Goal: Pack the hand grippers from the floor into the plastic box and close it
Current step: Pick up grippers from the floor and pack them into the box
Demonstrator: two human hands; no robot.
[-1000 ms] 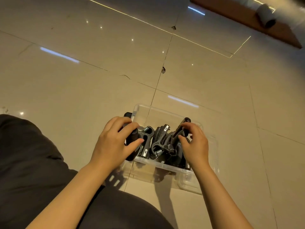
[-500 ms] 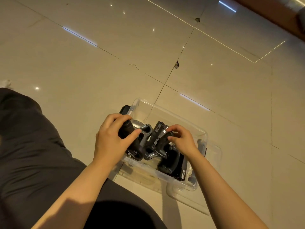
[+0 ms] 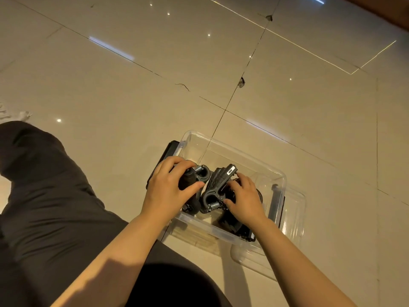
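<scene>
At the near-left corner of the clear rectangular plastic box (image 3: pixel 261 171), the left hand (image 3: pixel 168 191) is grasping a black sprung hand gripper (image 3: pixel 190 182); the right hand (image 3: pixel 245 196) is pressing curled fingers onto the heaped black grippers (image 3: pixel 218 185). Any protruding handle is likely blocking the transparent lid (image 3: pixel 294 216) beneath.

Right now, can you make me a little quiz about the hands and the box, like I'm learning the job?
1. True or false: the plastic box already has its lid on.
2. What does the left hand grip? A) a black hand gripper handle B) the box lid C) nothing
3. Fill in: the right hand rests on the hand grippers lying ____ the box.

Key:
1. False. The box is open on top; a clear lid seems to lie under it.
2. A. Its fingers curl round the handle at the box's left end.
3. Inside.
</scene>
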